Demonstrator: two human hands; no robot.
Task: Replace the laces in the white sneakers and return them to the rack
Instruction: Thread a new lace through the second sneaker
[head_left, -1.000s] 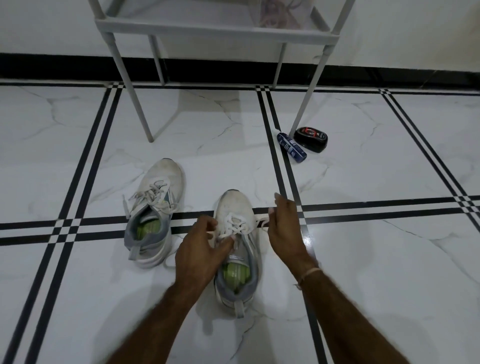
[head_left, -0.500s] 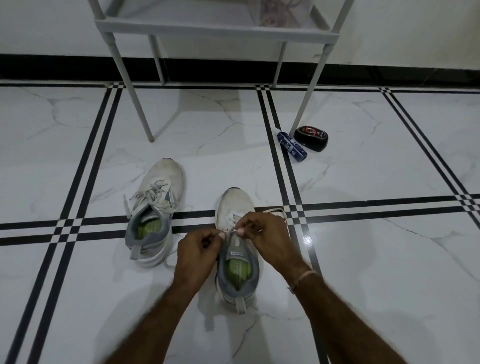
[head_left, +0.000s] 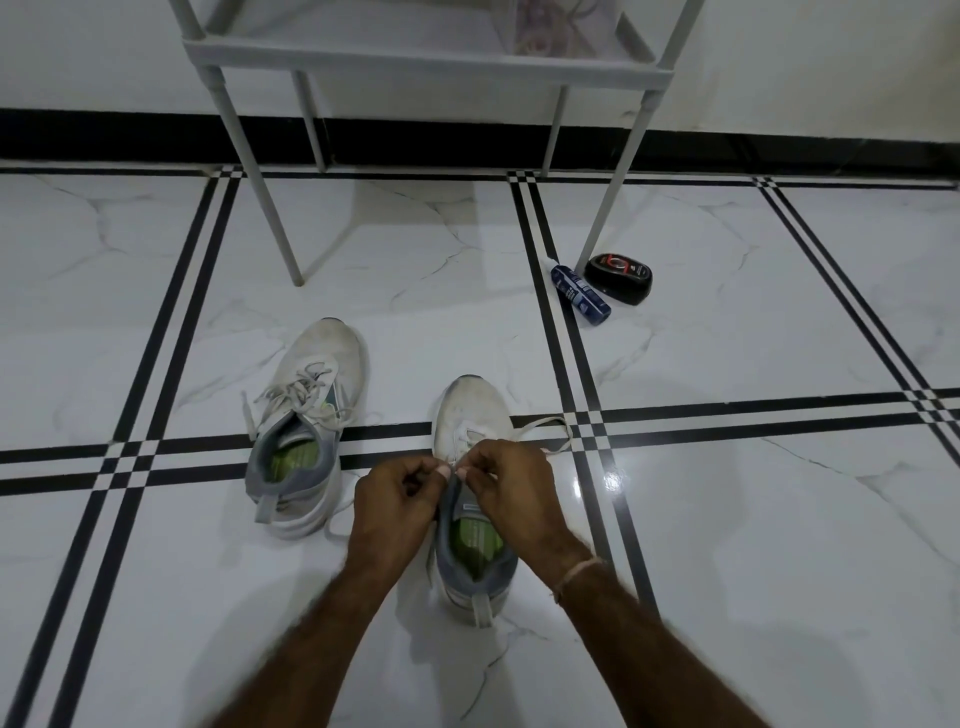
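Two white sneakers with grey heels and green insoles stand on the tiled floor, toes pointing away from me. The left sneaker (head_left: 306, 415) is laced and untouched. Over the tongue of the right sneaker (head_left: 475, 415) my left hand (head_left: 395, 499) and my right hand (head_left: 511, 488) meet, fingertips almost touching, each pinching the white lace (head_left: 550, 434). A loop of that lace trails on the floor to the right of the shoe. The grey rack (head_left: 431, 60) stands beyond the shoes against the wall.
A blue bottle (head_left: 581, 293) lies on the floor beside a black round tin (head_left: 619, 278), both next to the rack's front right leg (head_left: 608, 208). The rack's front left leg (head_left: 260, 182) stands beyond the left sneaker. Something pinkish sits on the rack shelf.
My right hand came in from the right side of the shoe to meet my left hand over the tongue. Both hands now pinch the lace close together.
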